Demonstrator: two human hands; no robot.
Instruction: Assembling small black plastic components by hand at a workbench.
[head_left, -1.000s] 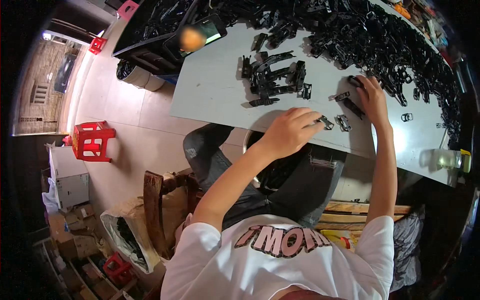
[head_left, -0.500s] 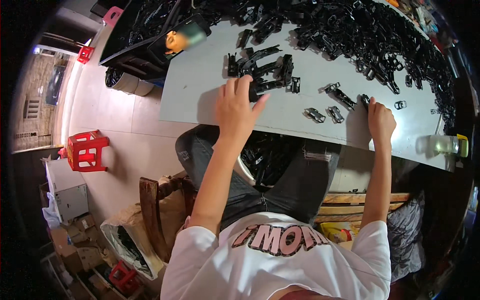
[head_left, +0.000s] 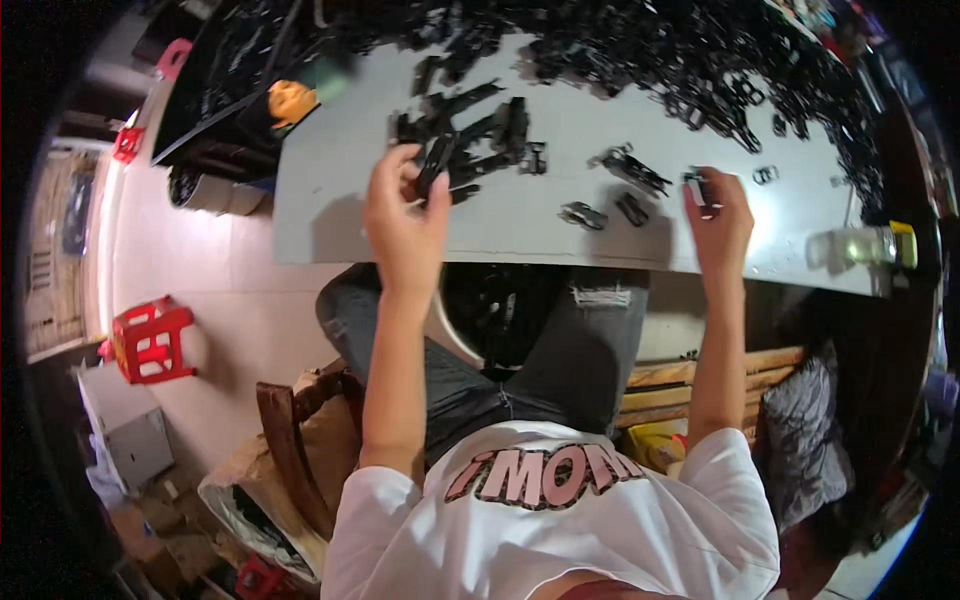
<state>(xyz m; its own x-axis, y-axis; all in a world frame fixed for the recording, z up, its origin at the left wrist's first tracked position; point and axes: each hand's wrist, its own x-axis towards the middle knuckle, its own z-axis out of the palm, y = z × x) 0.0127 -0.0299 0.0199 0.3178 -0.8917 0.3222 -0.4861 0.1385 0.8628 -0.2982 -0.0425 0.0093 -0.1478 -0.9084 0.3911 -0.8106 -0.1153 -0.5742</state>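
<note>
Left of centre in the frame, a person's left hand (head_left: 403, 225) pinched an elongated black plastic-looking part (head_left: 436, 162) between thumb and fingertips; right of centre, the right hand's (head_left: 724, 220) curled fingers gripped a small dark shiny part (head_left: 698, 190) at their tips, over the pale flat tabletop (head_left: 520, 225).

White worktop (head_left: 340, 185) strewn with black parts (head_left: 512, 128).
Left hand (head_left: 408, 215) pinches an elongated black piece (head_left: 436, 163) over the edge of a loose cluster; right hand (head_left: 719, 218) grips a small dark piece (head_left: 708, 193), detail blurred. A few loose pieces (head_left: 584, 215) lie between. Dense heap (head_left: 660, 60) along far side; clear container (head_left: 850, 247) at right; red stool (head_left: 152, 342) on floor (head_left: 250, 325), left.
</note>
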